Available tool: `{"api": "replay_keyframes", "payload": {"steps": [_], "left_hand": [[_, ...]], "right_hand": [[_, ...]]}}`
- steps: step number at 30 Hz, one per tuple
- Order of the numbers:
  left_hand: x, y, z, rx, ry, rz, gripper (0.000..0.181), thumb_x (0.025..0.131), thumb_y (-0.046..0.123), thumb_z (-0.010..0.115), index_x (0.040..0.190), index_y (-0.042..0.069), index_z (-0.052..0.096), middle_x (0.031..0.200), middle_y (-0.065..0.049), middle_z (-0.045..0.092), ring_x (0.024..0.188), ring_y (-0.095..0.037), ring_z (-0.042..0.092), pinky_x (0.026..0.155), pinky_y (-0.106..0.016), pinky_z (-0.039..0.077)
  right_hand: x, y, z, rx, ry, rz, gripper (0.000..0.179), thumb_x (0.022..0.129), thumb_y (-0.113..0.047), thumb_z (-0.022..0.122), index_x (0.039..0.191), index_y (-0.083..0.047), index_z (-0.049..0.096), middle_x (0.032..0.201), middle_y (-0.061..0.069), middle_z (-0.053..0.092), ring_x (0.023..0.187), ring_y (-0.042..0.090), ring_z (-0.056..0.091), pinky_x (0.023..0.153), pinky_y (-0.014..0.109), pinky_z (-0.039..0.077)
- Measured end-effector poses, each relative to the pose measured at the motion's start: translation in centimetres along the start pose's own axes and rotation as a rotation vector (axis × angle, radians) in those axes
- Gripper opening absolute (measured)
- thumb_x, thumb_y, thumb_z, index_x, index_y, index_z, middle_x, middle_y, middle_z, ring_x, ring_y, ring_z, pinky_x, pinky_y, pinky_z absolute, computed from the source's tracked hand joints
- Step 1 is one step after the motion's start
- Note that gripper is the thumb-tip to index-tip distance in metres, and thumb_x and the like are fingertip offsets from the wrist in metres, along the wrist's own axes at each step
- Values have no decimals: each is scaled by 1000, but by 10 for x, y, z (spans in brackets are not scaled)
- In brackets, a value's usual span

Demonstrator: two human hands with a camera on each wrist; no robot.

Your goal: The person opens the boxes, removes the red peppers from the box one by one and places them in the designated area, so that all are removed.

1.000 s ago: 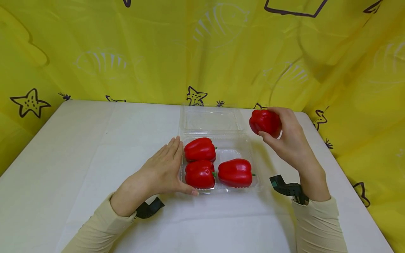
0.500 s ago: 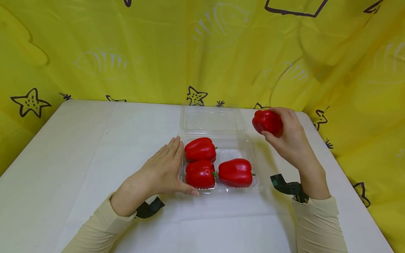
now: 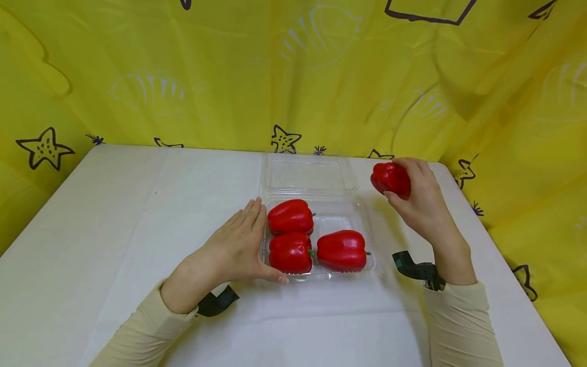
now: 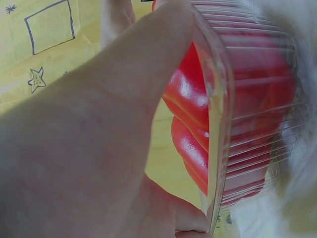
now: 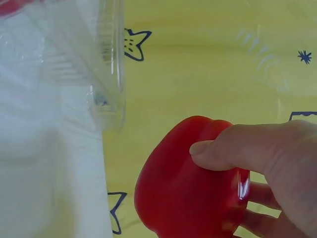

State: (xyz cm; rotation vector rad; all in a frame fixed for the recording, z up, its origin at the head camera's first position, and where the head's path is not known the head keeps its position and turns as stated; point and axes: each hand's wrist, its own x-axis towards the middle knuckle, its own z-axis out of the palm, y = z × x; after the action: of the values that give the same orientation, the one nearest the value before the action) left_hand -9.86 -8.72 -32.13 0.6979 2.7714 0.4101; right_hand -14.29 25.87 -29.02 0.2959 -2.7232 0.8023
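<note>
One red pepper (image 3: 390,179) is held up right of the clear container (image 3: 331,223), gripped in the right hand (image 3: 423,201); three more peppers (image 3: 341,251) lie inside it, while the left hand (image 3: 234,251), fingers straight, touches its left side.

Red pepper (image 5: 188,183) in right hand (image 5: 292,166)

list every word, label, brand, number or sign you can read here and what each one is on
None: no word, label, brand or number can be read in any view.
Red peppers: no lettering visible.
Clear container: no readable text on it.
Yellow curtain: only drawings, such as stars and striped fish.
Dark wrist straps: any marks are too small to read.
</note>
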Motion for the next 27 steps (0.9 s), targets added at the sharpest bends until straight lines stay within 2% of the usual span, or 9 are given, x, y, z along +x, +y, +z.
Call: {"api": "replay_keyframes", "payload": {"steps": [5, 15, 27], "left_hand": [[0, -1, 0, 2, 3, 0, 136, 65, 75, 75, 155, -7, 16, 165, -23, 12, 154, -39, 10, 124, -51, 19], [0, 0, 0, 3, 2, 2, 135, 65, 75, 75, 155, -7, 16, 165, -23, 12, 154, -39, 10, 125, -51, 19], [0, 0, 1, 5, 7, 2, 135, 65, 75, 75, 155, -7, 16, 165, -23, 12, 154, -38, 10, 125, -50, 19]], "right_hand": [[1, 7, 2, -21, -18, 36, 70, 80, 5, 75, 141, 2, 42, 143, 27, 40, 130, 45, 38, 92, 69, 49], [3, 24, 8, -34, -13, 17, 64, 79, 9, 72, 138, 7, 45, 142, 31, 40, 130, 50, 35, 94, 71, 46], [5, 40, 16, -68, -36, 44, 63, 78, 10, 71, 136, 9, 46, 142, 34, 39, 132, 53, 33, 96, 72, 44]]}}
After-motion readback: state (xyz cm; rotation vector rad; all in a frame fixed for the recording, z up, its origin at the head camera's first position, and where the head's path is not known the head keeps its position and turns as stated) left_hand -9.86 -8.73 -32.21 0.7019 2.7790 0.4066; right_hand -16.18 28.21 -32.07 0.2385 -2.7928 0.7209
